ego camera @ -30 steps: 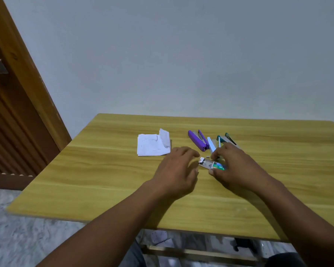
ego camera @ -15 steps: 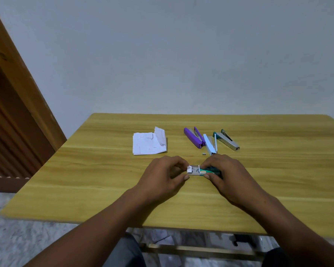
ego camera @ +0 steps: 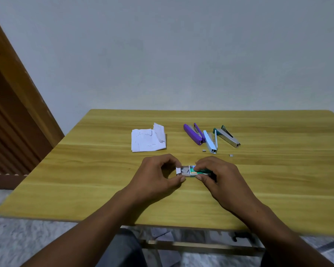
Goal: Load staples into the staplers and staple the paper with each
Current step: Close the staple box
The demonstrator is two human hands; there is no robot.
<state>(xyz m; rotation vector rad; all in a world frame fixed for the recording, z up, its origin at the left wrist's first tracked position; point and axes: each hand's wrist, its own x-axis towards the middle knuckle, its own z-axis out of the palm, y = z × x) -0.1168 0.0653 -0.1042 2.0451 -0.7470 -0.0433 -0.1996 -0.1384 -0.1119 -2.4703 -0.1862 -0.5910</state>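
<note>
Both hands meet over the staple box [ego camera: 193, 171] at the table's [ego camera: 85, 170] near middle. The left hand [ego camera: 158, 174] pinches its pulled-out tray end, and the right hand [ego camera: 218, 176] grips the green sleeve. Behind them lie 3 opened staplers, purple [ego camera: 193, 134], white [ego camera: 210, 142] and green [ego camera: 228, 136], with the crumpled paper [ego camera: 148, 139] to their left.

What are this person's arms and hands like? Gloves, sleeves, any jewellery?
Both are bare. The left hand and right hand wear no gloves, and no rings or watch show. Both forearms are uncovered right to the bottom edge of the picture, so no sleeve is in view. The fingernails look short and plain.
</note>
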